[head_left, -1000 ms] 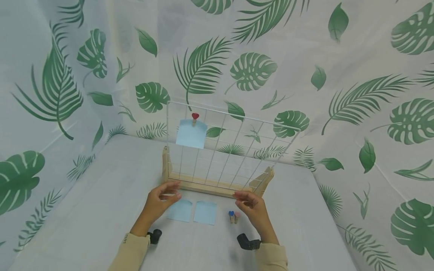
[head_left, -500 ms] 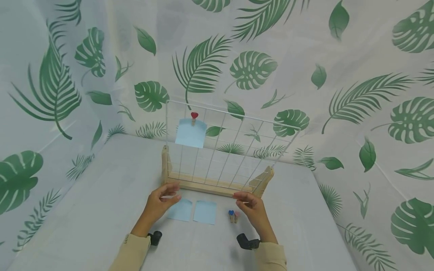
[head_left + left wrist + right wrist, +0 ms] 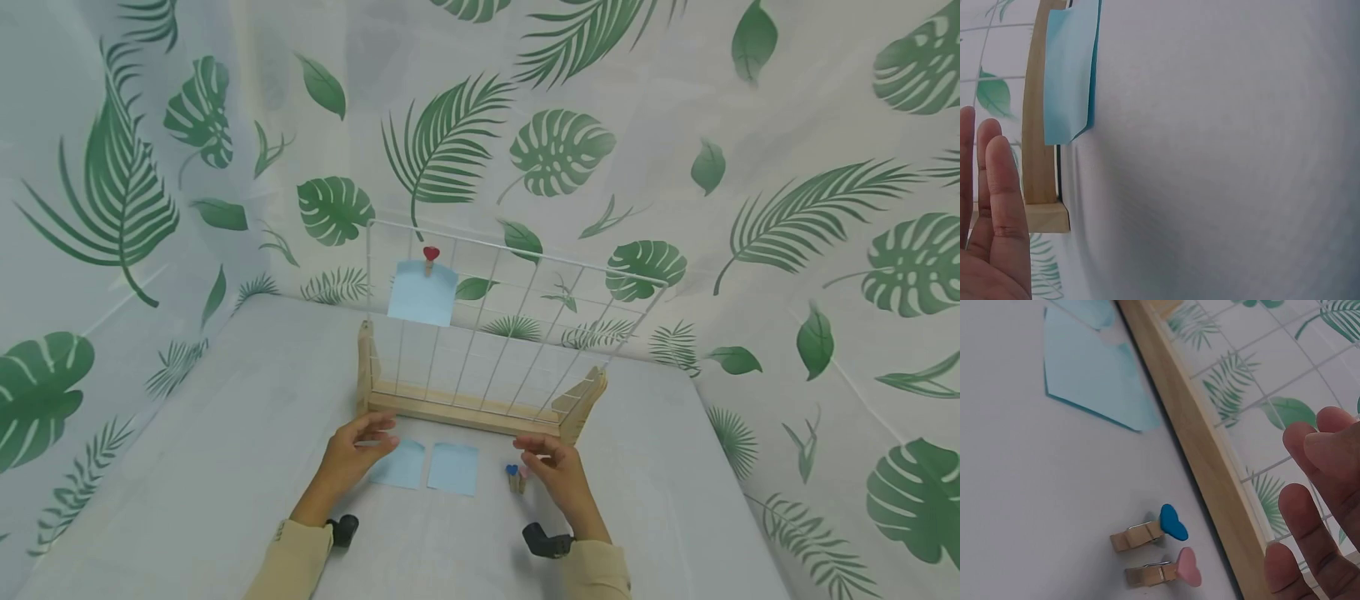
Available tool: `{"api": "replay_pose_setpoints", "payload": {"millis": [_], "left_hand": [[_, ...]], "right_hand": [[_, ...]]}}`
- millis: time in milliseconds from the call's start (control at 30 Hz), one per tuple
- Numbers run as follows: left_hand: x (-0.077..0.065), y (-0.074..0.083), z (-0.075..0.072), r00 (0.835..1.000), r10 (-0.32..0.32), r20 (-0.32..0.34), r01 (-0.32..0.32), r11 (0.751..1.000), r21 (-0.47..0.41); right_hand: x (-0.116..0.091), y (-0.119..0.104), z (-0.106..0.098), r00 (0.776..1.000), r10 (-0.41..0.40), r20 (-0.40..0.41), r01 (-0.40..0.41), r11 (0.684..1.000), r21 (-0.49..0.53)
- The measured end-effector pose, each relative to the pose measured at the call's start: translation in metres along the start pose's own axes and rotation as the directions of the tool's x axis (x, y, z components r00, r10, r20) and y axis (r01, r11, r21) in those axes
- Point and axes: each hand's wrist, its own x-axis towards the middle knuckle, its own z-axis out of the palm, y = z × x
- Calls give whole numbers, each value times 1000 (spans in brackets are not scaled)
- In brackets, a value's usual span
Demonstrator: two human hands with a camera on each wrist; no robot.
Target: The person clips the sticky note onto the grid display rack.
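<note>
My left hand [image 3: 349, 458] hovers with relaxed fingers beside the left blue sticky note [image 3: 401, 464], holding nothing. Another blue sticky note [image 3: 453, 469] lies just right of that one on the table. My right hand [image 3: 561, 473], also holding nothing, hangs with loosely bent fingers next to two small wooden clothespins. One clothespin bears a blue heart [image 3: 1174, 522], the other a pink heart [image 3: 1189, 567]. Behind the hands stands a white wire grid [image 3: 517, 333] in a wooden base [image 3: 465, 414]. A red-heart clothespin [image 3: 431, 255] pins a blue sticky note [image 3: 422, 294] to its upper left.
The table [image 3: 247, 467] has a white cover. Leaf-patterned sheeting [image 3: 645, 125] encloses it at the back and sides. Black camera mounts [image 3: 547, 540] sit on both wrists. The grid's wooden side supports [image 3: 583, 400] stick up at either end.
Both hands have sunk slightly toward the table's front, the right one a little more. The head view has shifted slightly. The sticky notes, clothespins and grid stay put.
</note>
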Motion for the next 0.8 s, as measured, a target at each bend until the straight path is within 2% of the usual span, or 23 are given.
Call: {"api": "replay_pose_setpoints", "payload": {"millis": [200, 467, 800], "left_hand": [[2, -1, -1, 999, -34, -16, 35, 999, 41], [0, -3, -3, 995, -68, -74, 74, 994, 84], [0, -6, -6, 994, -85, -70, 92, 989, 116]], "right_hand": [[-3, 8, 1, 1000, 4, 8, -4, 1000, 11], [-4, 18, 4, 999, 46, 2, -46, 999, -14], [-4, 30, 8, 998, 61, 12, -60, 998, -36]]}}
